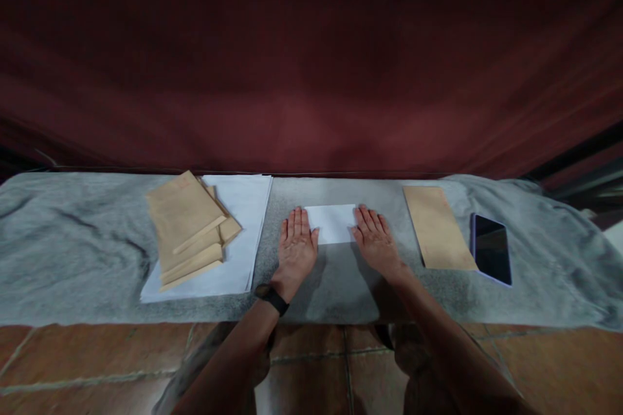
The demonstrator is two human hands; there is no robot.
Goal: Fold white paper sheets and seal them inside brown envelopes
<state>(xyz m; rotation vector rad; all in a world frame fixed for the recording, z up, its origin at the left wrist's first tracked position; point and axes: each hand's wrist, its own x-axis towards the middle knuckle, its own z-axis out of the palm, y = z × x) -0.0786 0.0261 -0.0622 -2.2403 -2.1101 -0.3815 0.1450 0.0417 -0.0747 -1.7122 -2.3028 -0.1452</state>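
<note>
A small white sheet of paper (331, 224), apparently folded, lies flat on the grey cloth in the middle of the head view. My left hand (297, 241) rests at its left edge, fingers straight and pointing away from me, thumb touching the paper. At the right edge lies my right hand (374, 237), also flat with fingers outstretched and its thumb by the paper's corner. Neither hand grips anything. Right of my right hand is a single brown envelope (437, 228).
Several brown envelopes (185, 224) are piled on a stack of white paper (243, 256) at the left. A phone (491, 248) lies beside the single envelope. The grey cloth (73, 246) covers a narrow surface, with a dark red curtain (292, 123) behind and tiled floor (311, 369) in front.
</note>
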